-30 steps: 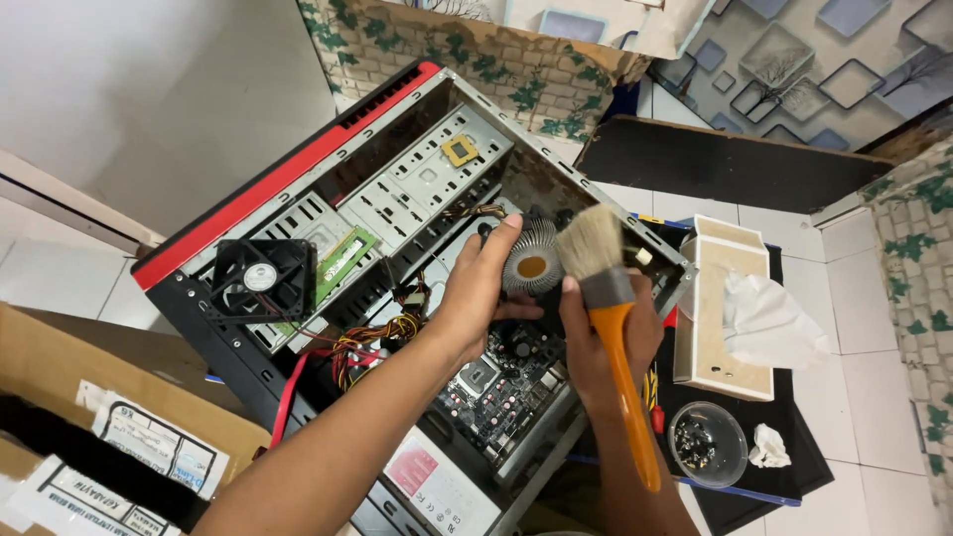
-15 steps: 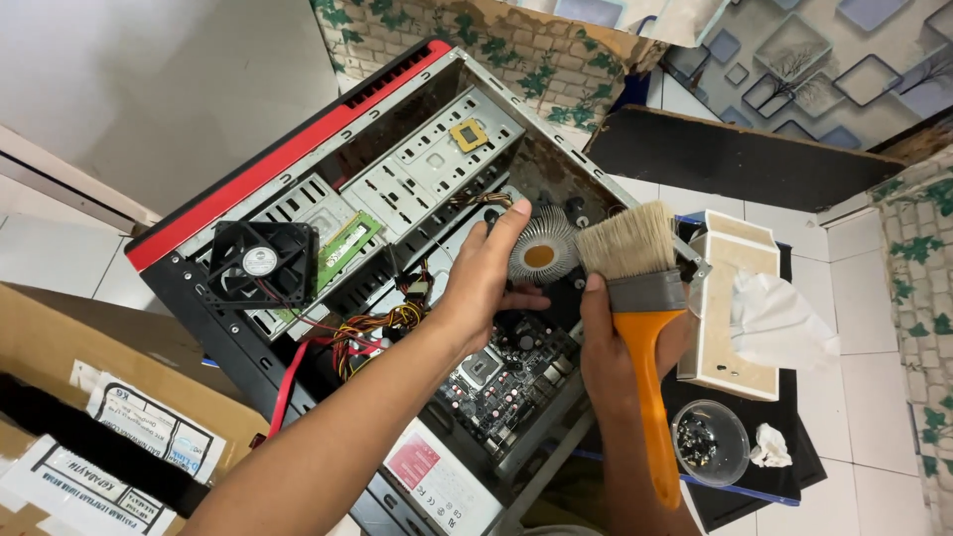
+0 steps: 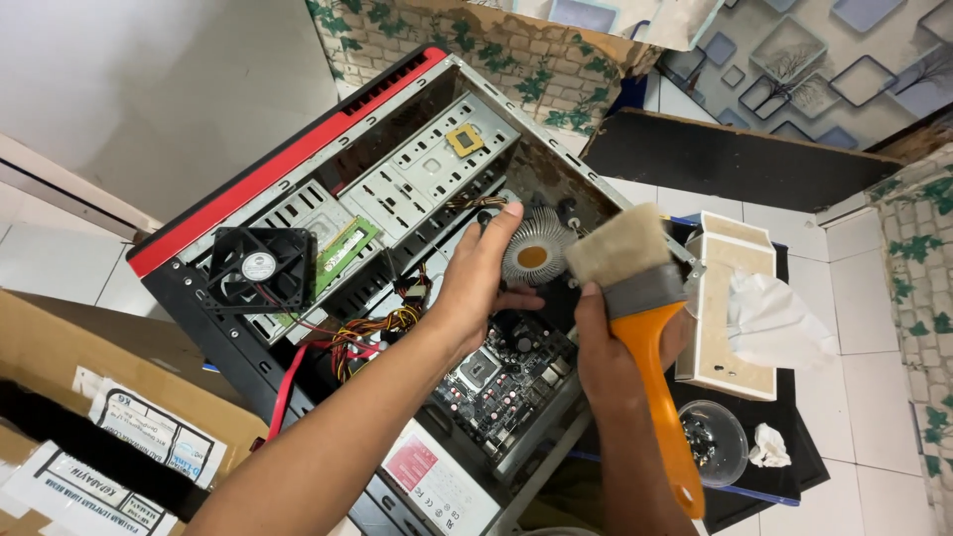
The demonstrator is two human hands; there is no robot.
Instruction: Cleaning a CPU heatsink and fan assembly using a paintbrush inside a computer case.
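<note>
Round finned CPU cooler [image 3: 534, 254] inside open computer case [image 3: 298, 174], above motherboard [image 3: 506, 372], left hand [image 3: 476, 283] grasping cooler's edge, right hand [image 3: 611, 347] clenched on orange-handled paintbrush [image 3: 645, 318], bristles just beside cooler, loose black fan [image 3: 260, 268] on drive bay, clear bowl [image 3: 715, 442] on floor.

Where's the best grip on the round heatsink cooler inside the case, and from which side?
Probably the outer rim of the round heatsink cooler, pinched across its width from above. The open case leaves the top free, and the thin radial fins look easy to bend. The left hand already cups its left edge; the right hand holds the brush.
</note>
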